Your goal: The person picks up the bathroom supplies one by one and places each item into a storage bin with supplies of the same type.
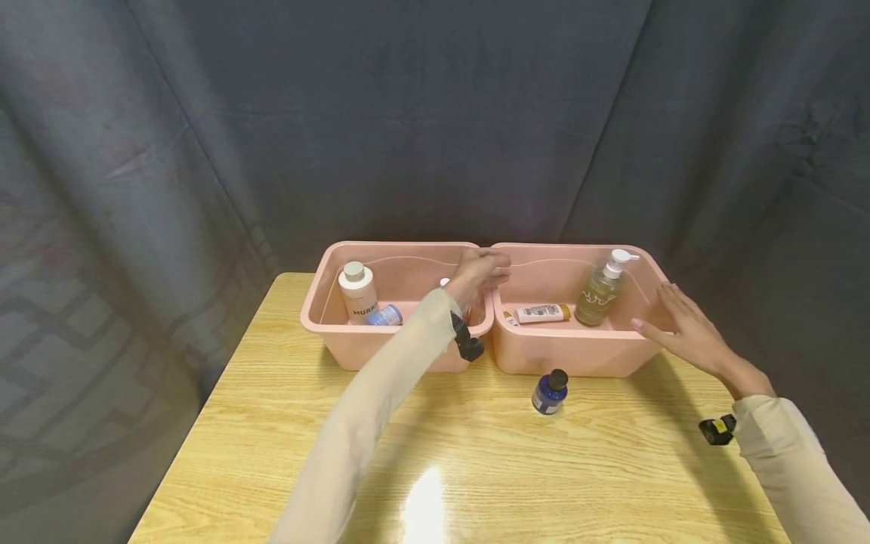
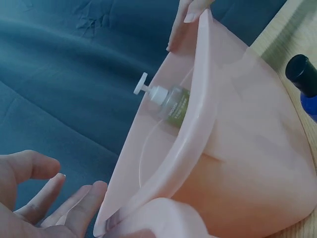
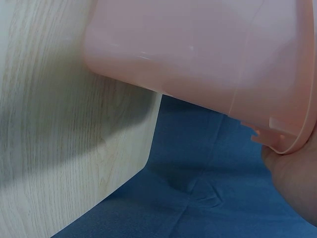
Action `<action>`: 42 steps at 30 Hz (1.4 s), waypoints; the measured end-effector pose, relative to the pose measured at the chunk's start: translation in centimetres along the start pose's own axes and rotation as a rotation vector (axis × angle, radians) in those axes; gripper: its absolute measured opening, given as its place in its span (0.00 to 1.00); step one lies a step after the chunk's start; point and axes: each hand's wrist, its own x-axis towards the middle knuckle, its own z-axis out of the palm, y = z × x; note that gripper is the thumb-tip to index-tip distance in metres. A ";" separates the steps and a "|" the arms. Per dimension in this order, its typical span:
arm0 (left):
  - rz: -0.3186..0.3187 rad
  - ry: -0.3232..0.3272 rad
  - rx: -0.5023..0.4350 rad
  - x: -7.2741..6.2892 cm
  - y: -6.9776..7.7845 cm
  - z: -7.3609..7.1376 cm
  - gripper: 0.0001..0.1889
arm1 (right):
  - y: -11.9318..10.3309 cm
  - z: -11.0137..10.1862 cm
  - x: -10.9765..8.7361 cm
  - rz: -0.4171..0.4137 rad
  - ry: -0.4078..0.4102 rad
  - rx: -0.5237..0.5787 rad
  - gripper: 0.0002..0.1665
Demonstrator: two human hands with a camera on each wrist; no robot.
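Observation:
Two pink bins stand side by side on the wooden table. My left hand (image 1: pixel 481 270) reaches over the inner rims, where the left bin (image 1: pixel 394 338) meets the right bin (image 1: pixel 571 351). In the left wrist view its fingers (image 2: pixel 86 208) are spread, a fingertip right at the right bin's rim. At that bin's outer end, my right hand (image 1: pixel 693 332) rests on the rim with straight fingers, its thumb at the front corner. Inside the right bin are a green pump bottle (image 1: pixel 598 295) and a white tube (image 1: pixel 540 313) with a gold cap.
In front of the right bin a small blue bottle (image 1: pixel 549 393) with a black cap stands on the table (image 1: pixel 489 468). The left bin holds a white bottle (image 1: pixel 358 291) and a blue-labelled container (image 1: pixel 385 315). A grey curtain (image 1: pixel 421 128) hangs behind.

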 end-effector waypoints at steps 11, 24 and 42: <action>0.016 -0.057 0.130 -1.1 -0.4 0.1 0.16 | 0.0 0.1 -0.1 -0.006 0.003 -0.001 0.55; 0.058 -0.111 0.146 -2.3 -1.3 -0.1 0.14 | 0.0 0.1 0.0 -0.016 0.004 -0.011 0.55; 0.092 -0.134 0.078 -3.1 -2.0 0.5 0.15 | -0.1 0.2 0.0 0.001 -0.004 -0.020 0.55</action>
